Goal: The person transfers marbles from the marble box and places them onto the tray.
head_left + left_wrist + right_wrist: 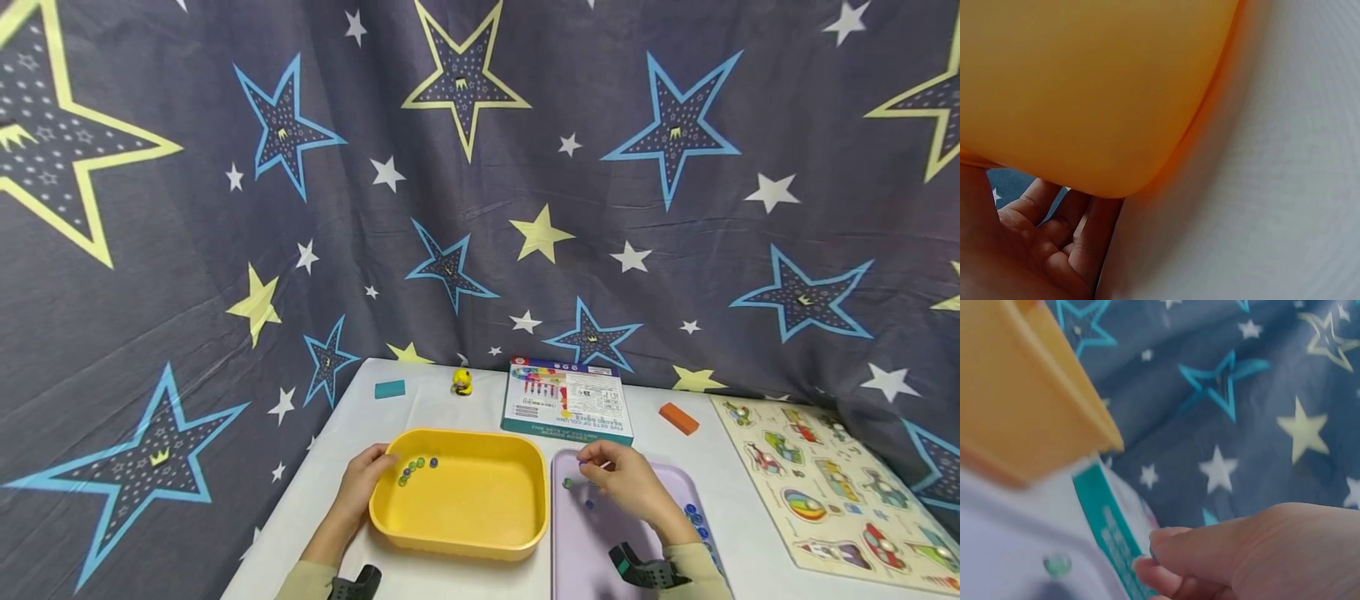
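My left hand [361,483] holds the left rim of a yellow tub [465,546], thumb over the edge. Its fingers show behind the tub's side in the left wrist view. Inside the tub, near that hand, lie several green and blue glass marbles [419,462]. Over a lilac tray [581,550], my right hand [628,483] pinches a small blue marble [582,463] between thumb and fingers; only a sliver of it shows in the right wrist view. Below and left of this hand, a green marble [567,483] and a blue marble [590,504] lie in the tray.
More blue marbles [696,521] line the tray's right side. Behind stand a boxed bead set [567,400], a yellow toy figure [462,382], a teal block [390,389] and an orange block [678,418]. A wooden picture puzzle board [840,483] lies at right, before a starry curtain [480,183].
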A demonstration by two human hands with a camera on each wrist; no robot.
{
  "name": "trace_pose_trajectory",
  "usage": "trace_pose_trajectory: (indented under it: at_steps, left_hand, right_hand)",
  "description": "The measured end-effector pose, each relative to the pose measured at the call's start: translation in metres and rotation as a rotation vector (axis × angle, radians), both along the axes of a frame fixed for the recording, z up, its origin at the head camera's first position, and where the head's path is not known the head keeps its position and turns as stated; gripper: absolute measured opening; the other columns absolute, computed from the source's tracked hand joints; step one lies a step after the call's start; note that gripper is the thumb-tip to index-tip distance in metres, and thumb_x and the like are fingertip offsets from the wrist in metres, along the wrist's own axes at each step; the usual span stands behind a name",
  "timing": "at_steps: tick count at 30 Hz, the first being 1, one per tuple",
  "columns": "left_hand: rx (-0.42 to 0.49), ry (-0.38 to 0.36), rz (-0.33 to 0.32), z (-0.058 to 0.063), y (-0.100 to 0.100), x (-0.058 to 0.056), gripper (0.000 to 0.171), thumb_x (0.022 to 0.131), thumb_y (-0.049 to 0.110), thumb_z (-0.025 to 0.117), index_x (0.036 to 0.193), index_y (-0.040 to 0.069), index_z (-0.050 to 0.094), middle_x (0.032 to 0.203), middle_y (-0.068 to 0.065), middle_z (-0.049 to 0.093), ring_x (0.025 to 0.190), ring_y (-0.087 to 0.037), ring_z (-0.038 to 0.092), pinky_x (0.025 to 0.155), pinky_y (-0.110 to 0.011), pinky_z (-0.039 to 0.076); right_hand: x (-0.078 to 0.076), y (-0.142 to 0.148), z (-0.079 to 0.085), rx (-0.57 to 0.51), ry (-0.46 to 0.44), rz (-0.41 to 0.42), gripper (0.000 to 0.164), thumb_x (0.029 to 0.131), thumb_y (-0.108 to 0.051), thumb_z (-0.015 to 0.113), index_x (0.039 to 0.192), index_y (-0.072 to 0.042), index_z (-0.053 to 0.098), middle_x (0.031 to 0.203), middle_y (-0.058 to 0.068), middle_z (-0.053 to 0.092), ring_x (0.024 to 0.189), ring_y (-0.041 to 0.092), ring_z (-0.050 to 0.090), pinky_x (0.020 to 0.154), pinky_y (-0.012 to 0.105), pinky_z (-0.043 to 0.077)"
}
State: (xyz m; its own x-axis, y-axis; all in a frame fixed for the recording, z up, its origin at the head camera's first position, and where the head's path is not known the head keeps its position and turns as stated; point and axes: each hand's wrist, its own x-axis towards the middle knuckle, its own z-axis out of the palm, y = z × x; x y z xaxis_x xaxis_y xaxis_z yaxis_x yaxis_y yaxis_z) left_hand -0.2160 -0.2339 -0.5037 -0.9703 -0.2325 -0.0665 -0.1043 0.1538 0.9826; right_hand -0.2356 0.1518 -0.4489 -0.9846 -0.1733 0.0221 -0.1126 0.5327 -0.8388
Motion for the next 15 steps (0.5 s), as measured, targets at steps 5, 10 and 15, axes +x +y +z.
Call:
trace_pose_trajectory:
  at_steps: [5, 10, 15]
  left_hand:
    - [0.009, 0.001, 0.0, 0.0, 0.0, 0.0, 0.031, 0.085, 0.029, 0.057, 0.103, 0.005, 0.062, 0.096, -0.01, 0.06, 0.084, -0.019, 0.053, 0.07, -0.025, 0.046]
    - [0.006, 0.0, 0.003, -0.001, -0.001, 0.0, 0.031, 0.085, 0.03, 0.057, 0.104, 0.005, 0.062, 0.096, -0.01, 0.06, 0.083, -0.019, 0.053, 0.07, -0.025, 0.046]
    - [0.011, -0.005, 0.003, -0.002, 0.0, -0.001, 0.03, 0.085, 0.03, 0.056, 0.103, 0.006, 0.062, 0.095, -0.009, 0.06, 0.083, -0.02, 0.053, 0.07, -0.026, 0.047]
  right_hand:
    - [-0.005, 0.019, -0.01, 0.026, -0.011, -0.067, 0.017, 0.082, -0.01, 0.062, 0.098, -0.004, 0.061, 0.081, 0.004, 0.059, 0.069, 0.018, 0.053, 0.055, 0.03, 0.047]
    - [-0.01, 0.03, -0.021, 0.062, -0.03, -0.107, 0.021, 0.082, -0.011, 0.06, 0.101, -0.001, 0.061, 0.081, 0.005, 0.058, 0.061, 0.018, 0.054, 0.051, 0.027, 0.043]
    - [-0.012, 0.034, -0.029, 0.098, -0.077, -0.15, 0.02, 0.081, -0.012, 0.062, 0.098, 0.0, 0.063, 0.078, 0.005, 0.06, 0.06, 0.017, 0.053, 0.05, 0.027, 0.043]
